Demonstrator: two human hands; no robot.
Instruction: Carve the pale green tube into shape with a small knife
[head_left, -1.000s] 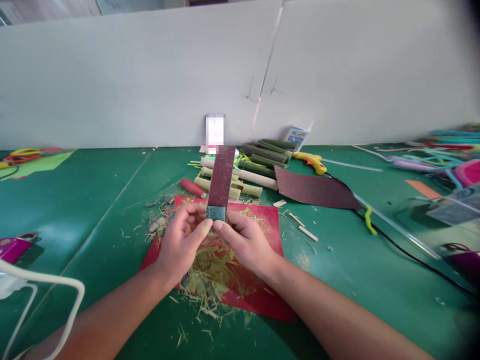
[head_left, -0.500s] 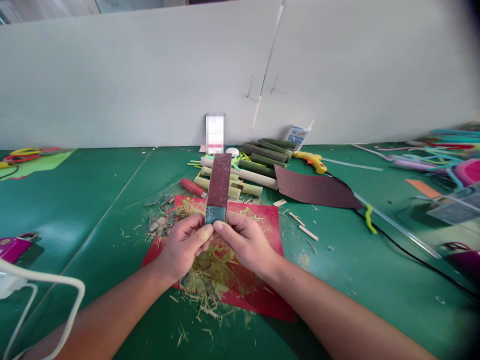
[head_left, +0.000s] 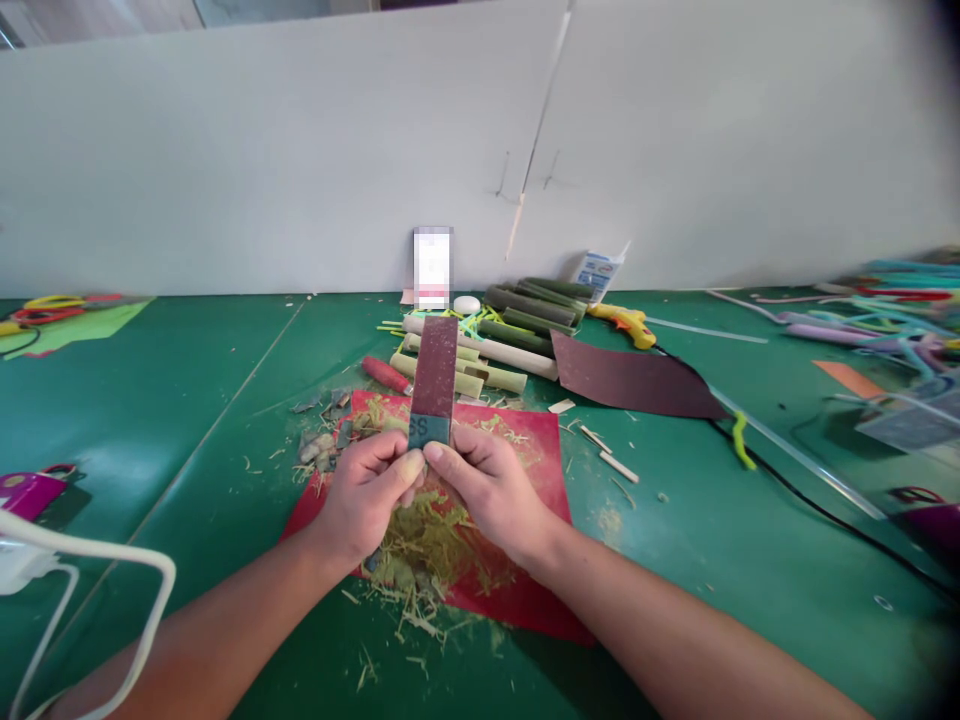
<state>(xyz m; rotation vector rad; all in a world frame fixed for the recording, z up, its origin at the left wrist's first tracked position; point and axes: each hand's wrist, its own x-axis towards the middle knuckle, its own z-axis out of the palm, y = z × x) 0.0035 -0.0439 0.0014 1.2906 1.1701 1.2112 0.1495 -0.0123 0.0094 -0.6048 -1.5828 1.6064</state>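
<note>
A narrow strip of reddish-brown sandpaper [head_left: 436, 368] stands up between my hands, its near end folded over so the dark printed backing shows. My left hand [head_left: 369, 490] pinches that folded end from the left, thumb on top. From the right, my right hand [head_left: 495, 488] pinches the same end, the two thumbs nearly touching. Under the hands lies a red sheet [head_left: 525, 600] strewn with greenish shavings and dust [head_left: 431, 545]. Just behind the strip are several cut bamboo pieces [head_left: 502, 378] and a red-handled tool [head_left: 385, 375], its working end partly hidden.
A larger sandpaper sheet [head_left: 637, 378] lies right of the bamboo, near a yellow glue gun [head_left: 626, 324] with a black cord. A phone-like screen [head_left: 433, 268] leans on the white partition [head_left: 262, 160]. White cable [head_left: 161, 570] loops at lower left; scissors [head_left: 56, 308] lie far left.
The sandpaper strip's upper end has dipped slightly toward me and shifted a little left. Both hands keep their pinch on the folded end.
</note>
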